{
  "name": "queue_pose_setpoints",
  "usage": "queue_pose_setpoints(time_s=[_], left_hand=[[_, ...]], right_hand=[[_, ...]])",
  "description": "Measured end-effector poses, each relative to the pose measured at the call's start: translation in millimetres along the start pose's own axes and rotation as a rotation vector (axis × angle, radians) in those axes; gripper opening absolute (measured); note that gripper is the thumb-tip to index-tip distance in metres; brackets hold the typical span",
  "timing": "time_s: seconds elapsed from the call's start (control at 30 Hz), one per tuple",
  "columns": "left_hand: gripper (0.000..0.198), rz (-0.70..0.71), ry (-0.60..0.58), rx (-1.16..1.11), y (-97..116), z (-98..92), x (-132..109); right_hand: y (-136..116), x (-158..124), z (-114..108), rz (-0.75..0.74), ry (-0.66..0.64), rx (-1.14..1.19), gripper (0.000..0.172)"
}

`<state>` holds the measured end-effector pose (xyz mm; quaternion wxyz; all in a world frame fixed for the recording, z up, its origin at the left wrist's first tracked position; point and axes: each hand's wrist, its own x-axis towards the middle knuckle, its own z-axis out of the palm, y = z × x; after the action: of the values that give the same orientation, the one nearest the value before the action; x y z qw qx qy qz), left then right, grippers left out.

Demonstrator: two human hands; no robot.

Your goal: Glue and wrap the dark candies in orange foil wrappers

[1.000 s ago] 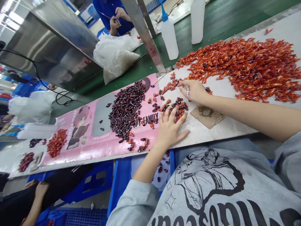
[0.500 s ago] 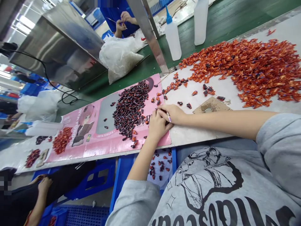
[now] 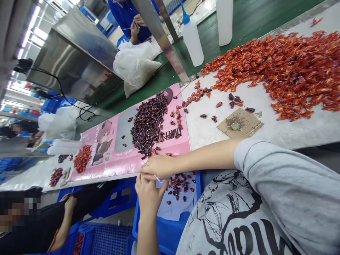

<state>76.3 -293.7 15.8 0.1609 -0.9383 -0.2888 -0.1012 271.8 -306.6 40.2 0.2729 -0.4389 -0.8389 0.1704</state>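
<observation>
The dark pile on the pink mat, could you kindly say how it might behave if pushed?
The dark pile would probably spread apart, since its pieces lie loose; they may slide easily, as the pink mat looks glossy.

Just beyond the fingers (image 3: 141,184), a hard, shiny plastic look is shown by the heap of small black-and-orange pieces (image 3: 147,124), spread on a glossy pink printed sheet (image 3: 120,164). Well to the fingers' right, a similar gloss is seen on the heap of pointed orange plastic-like pieces (image 3: 292,71); nearer them, a matt brown cardboard-like square (image 3: 248,125) is topped by a shiny metallic disc (image 3: 235,125). Below right of the fingers, a smooth blue plastic crate (image 3: 171,230) is lined with matt white material (image 3: 168,211), paper or cloth.
</observation>
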Motion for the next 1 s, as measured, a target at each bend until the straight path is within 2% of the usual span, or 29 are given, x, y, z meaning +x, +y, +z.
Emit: queue_pose_setpoints(time_s=[0.1, 0.2, 0.33, 0.4, 0.43, 0.5, 0.6, 0.67, 0.73, 0.87, 1.0], left_hand=[[0.050, -0.058, 0.078, -0.064, 16, -16.3, 25], [0.044, 0.066, 0.117, -0.228, 50, -21.9, 71], [0.037, 0.279, 0.119, -0.395, 112, -10.7, 141], [0.038, 0.398, 0.043, -0.433, 142, -0.6, 175], [0.040, 0.445, -0.005, -0.440, 156, 4.9, 190], [0.042, 0.498, -0.080, -0.453, 176, 15.8, 217], [0.051, 0.522, -0.099, -0.478, 192, 29.7, 245], [0.060, 0.544, -0.078, -0.484, 197, 35.6, 258], [0.062, 0.594, -0.072, -0.471, 203, 37.7, 268], [0.056, 0.748, -0.114, -0.415, 221, 32.6, 286], [0.045, 0.868, -0.180, -0.356, 234, 27.0, 298]], right_hand=[[11, -10, -27, 0.024, 0.052, -0.058, 0.028], [41, -46, -62, 0.217, 0.158, -0.148, 0.025], [90, -129, -113, 0.566, 0.340, -0.286, 0.031], [108, -180, -136, 0.770, 0.389, -0.385, 0.030], [114, -206, -145, 0.818, 0.385, -0.416, 0.032], [121, -252, -159, 0.837, 0.384, -0.473, 0.039], [120, -302, -166, 0.723, 0.330, -0.495, 0.050], [116, -319, -162, 0.665, 0.287, -0.490, 0.053], [110, -325, -156, 0.673, 0.288, -0.485, 0.054], [96, -320, -149, 0.806, 0.295, -0.397, 0.045], [85, -314, -152, 0.893, 0.180, -0.390, 0.034]])
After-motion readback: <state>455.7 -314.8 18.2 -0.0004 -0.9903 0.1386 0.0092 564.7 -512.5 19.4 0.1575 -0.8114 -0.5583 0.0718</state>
